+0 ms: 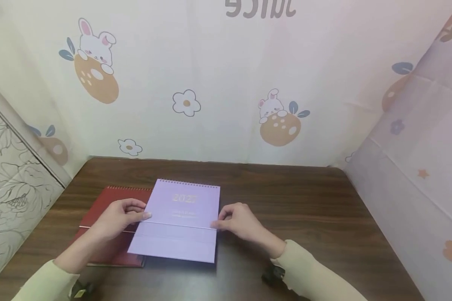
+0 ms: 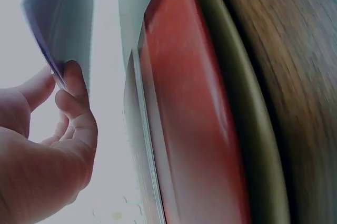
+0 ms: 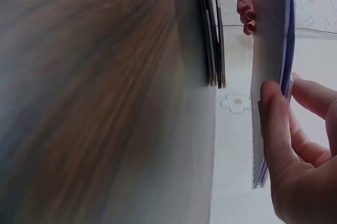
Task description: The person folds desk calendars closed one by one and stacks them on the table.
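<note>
A purple spiral-bound desk calendar (image 1: 173, 242) with gold print and a pale band across it is held between both hands, raised over the table. My left hand (image 1: 114, 219) pinches its left edge, thumb on the front and fingers behind, as the left wrist view also shows. On the opposite edge, my right hand (image 1: 239, 221) pinches it near the band's end. Below and to the left lies a red spiral-bound calendar (image 1: 116, 248), also with a pale band, flat on the table and partly covered by the left hand and the purple one.
The dark wood-grain table (image 1: 294, 200) runs back to a pale curtain (image 1: 226, 133) printed with rabbits and flowers. Another patterned sheet (image 1: 418, 175) hangs along the right side. A floral panel (image 1: 11, 188) borders the left.
</note>
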A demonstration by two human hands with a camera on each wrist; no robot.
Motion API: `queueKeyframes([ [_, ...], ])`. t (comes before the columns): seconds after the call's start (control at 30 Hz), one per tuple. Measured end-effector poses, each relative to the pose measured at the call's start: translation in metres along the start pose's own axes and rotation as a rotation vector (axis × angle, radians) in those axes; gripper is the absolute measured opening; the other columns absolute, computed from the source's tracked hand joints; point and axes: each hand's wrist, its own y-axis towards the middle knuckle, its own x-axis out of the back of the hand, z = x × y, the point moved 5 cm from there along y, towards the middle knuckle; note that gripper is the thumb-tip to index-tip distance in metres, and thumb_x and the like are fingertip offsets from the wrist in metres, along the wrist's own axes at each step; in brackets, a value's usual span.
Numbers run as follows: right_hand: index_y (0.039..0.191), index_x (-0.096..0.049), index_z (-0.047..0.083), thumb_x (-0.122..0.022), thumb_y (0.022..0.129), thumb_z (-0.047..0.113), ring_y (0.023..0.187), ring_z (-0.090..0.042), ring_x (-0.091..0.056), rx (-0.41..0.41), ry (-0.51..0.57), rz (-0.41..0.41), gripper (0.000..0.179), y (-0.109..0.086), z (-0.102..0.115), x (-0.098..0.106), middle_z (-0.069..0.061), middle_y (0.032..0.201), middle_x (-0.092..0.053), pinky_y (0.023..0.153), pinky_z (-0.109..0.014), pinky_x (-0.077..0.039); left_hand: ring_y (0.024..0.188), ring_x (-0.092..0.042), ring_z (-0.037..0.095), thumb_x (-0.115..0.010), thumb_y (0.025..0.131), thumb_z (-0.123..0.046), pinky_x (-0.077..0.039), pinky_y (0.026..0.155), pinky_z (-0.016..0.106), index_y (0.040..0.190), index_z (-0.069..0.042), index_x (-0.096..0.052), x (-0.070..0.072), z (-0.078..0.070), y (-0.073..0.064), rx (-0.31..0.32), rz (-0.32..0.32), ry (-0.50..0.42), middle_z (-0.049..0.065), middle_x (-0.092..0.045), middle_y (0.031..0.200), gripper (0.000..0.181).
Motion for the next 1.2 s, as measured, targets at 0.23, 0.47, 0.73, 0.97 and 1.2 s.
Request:
queueKeyframes([
  [0.23, 0.072, -0.068, 0.013, -0.086, 0.08, 0.024, 0.056, -0.009, -0.057, 0.021, 0.03, 0.04, 0.022, 0.018, 0.014, -0.024, 0.007, 0.063, -0.066, 0.05, -0.025, -0.044, 0.092, -0.068, 0.02, -0.078, 0.088, -0.026, -0.057, 0.074, 0.03, 0.132, 0.011, -0.054, 0.022, 0.016, -0.008, 0.005, -0.026, -0.008, 0.024, -0.066, 0.117, 0.063],
  [0.47, 0.078, -0.066, 0.01, -0.085, 0.079, 0.012, 0.058, -0.007, -0.059, 0.018, 0.121, 0.034, 0.019, 0.032, 0.025, -0.045, 0.001, 0.066, -0.068, 0.051, -0.023, -0.044, 0.109, -0.061, 0.022, -0.07, 0.095, -0.025, -0.055, 0.077, 0.026, 0.137, 0.015, -0.047, 0.04, 0.028, -0.013, -0.004, -0.034, 0.064, 0.031, -0.05, 0.137, 0.063],
  [0.73, 0.076, -0.067, 0.013, -0.084, 0.081, 0.013, 0.056, -0.004, -0.057, 0.015, 0.061, 0.053, 0.018, 0.047, 0.036, -0.066, 0.007, 0.064, -0.066, 0.05, -0.022, -0.044, 0.113, -0.059, 0.031, -0.062, 0.098, -0.04, -0.049, 0.087, 0.039, 0.144, 0.008, -0.044, 0.059, 0.043, -0.023, 0.095, -0.048, 0.152, 0.031, -0.053, 0.136, 0.069],
  [0.97, 0.074, -0.066, 0.012, -0.082, 0.083, 0.014, 0.057, -0.003, -0.056, 0.03, 0.01, 0.07, 0.018, 0.058, 0.043, -0.08, 0.009, 0.063, -0.064, 0.05, -0.023, -0.044, 0.126, -0.046, 0.048, -0.063, 0.098, -0.042, -0.042, 0.092, 0.05, 0.135, 0.011, -0.054, 0.066, 0.053, -0.022, 0.032, -0.137, 0.265, 0.032, -0.052, 0.136, 0.065],
  [1.2, 0.072, -0.065, 0.017, -0.081, 0.085, 0.019, 0.055, -0.002, -0.052, 0.045, -0.119, 0.115, 0.021, 0.065, 0.05, -0.098, 0.013, 0.061, -0.06, 0.052, -0.021, -0.041, 0.125, -0.028, 0.061, -0.064, 0.097, -0.034, -0.028, 0.095, 0.065, 0.125, 0.017, -0.057, 0.074, 0.059, -0.026, -0.067, -0.235, 0.39, 0.034, -0.044, 0.135, 0.059],
])
